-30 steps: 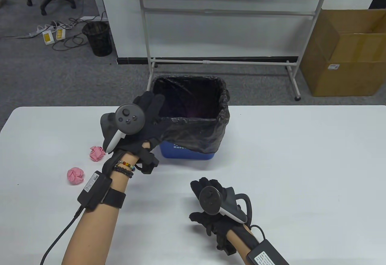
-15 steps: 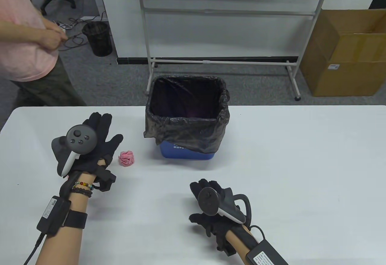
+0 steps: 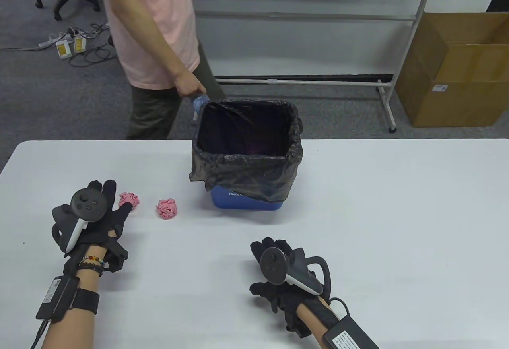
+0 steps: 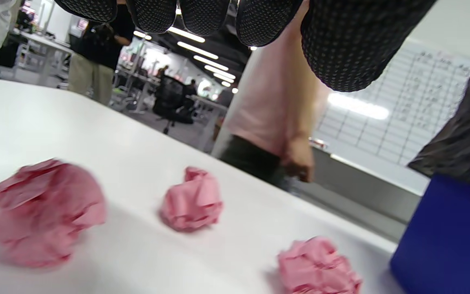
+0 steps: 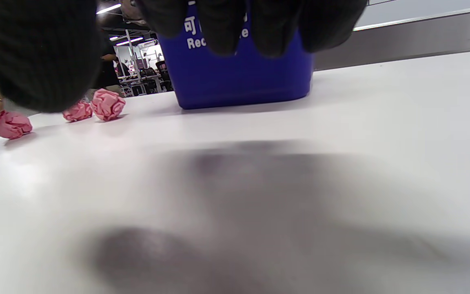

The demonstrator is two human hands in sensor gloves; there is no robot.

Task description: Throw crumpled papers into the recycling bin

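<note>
Hands first: left hand (image 3: 93, 216) hangs low over the table (image 3: 377, 214) with fingers spread flat, gripping nothing, its fingertips right at one pink paper ball (image 3: 130, 198); can't tell if they actually touch it. Right hand (image 3: 278, 273) sits near the front edge with fingers loosely curled, nothing in it either.

Looks to me like the reach-for-the-next-ball step. Next move would be curling the fingers round that ball, lifting, then carrying it right and up over the rim of the blue bin (image 3: 246, 200) with the black bag (image 3: 246, 166).

Count: three paper balls per the left wrist view, the near one (image 4: 47, 212) hidden under the hand from above, another (image 3: 167, 208) closer to the bin. One bin. One passer-by in a pink shirt (image 3: 155, 27) behind it.
</note>
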